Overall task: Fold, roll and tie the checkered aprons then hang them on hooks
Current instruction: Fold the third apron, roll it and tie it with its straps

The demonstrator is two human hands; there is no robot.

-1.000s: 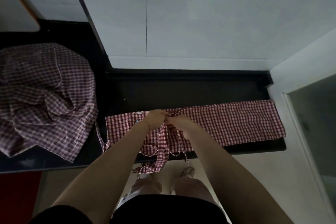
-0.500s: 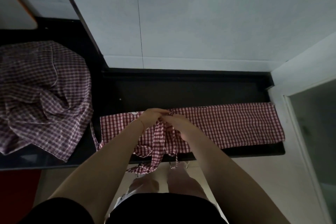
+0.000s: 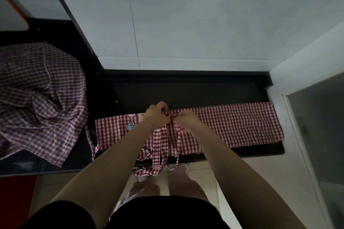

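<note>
A red-and-white checkered apron (image 3: 232, 124) lies folded into a long band along the front of a black counter (image 3: 186, 91). Its straps (image 3: 165, 152) hang in loops over the counter's front edge. My left hand (image 3: 156, 114) and my right hand (image 3: 186, 120) meet at the apron's middle, both pinching the straps at its upper edge. A cartoon print (image 3: 131, 126) shows on the apron's left part. A second checkered apron (image 3: 39, 95), darker and crumpled in a heap, rests on the counter at the left.
A pale wall (image 3: 204, 15) rises behind the counter. A white frame with a glass panel (image 3: 320, 135) stands at the right. My legs and shoes (image 3: 182, 168) are below on a light floor. A red surface (image 3: 14, 195) lies at the lower left.
My hands stayed together at the apron's middle, working the straps. The hanging strap loops shifted slightly, and the camera view drifted a little to the right.
</note>
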